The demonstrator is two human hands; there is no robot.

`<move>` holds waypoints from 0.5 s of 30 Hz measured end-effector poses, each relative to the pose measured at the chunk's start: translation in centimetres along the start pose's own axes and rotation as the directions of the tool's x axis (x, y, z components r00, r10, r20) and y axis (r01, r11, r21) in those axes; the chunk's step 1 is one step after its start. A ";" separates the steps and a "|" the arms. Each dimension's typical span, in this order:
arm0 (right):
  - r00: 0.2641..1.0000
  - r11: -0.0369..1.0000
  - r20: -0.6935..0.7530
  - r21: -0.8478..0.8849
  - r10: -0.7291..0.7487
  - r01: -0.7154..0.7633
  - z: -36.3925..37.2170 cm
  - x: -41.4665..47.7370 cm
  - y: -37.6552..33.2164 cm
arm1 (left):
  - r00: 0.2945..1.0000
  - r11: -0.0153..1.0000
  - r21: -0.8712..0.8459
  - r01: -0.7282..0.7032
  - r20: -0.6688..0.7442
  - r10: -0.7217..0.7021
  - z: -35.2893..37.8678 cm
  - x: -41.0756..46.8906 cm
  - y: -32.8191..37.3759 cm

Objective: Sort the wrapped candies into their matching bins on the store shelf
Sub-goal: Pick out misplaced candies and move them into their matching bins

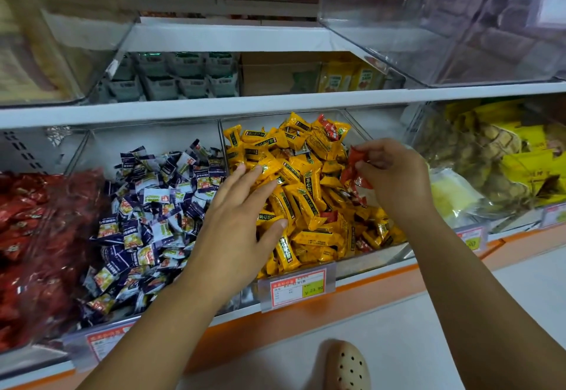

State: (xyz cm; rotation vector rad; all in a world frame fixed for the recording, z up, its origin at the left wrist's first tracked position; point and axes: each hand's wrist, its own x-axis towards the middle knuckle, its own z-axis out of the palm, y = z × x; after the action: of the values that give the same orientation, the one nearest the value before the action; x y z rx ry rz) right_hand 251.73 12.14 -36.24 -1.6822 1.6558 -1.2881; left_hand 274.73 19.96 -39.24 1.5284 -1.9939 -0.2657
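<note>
The middle clear bin [379, 254] is heaped with yellow wrapped candies [309, 205], with a few red ones mixed in, one at the back [329, 127]. My right hand [395, 175] grips a bunch of red candies [352, 169] over the bin's right side. My left hand [242, 215] lies with fingers spread flat on the yellow pile's left part. Left of that, a bin holds blue-and-white candies [147, 205]. At the far left is a bin of red candies [36, 236].
A price tag [297, 290] hangs on the yellow bin's front. To the right a bin holds yellow snack bags [502, 156]. A white shelf board [214, 107] runs just above the bins, with clear bins jutting out overhead. My shoe [346, 365] stands on the floor below.
</note>
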 end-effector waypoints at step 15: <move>0.935 0.909 0.354 0.389 0.001 -0.148 5.5 -5.8 -7.5 | 0.995 0.983 -0.164 0.085 -0.042 -0.093 -2.2 0.1 1.3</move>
State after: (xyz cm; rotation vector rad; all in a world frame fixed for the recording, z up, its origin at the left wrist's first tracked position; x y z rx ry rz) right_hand 261.19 17.34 -34.24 -1.4662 1.1365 -1.1258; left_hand 274.95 20.73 -36.86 1.5067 -1.8213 -0.4126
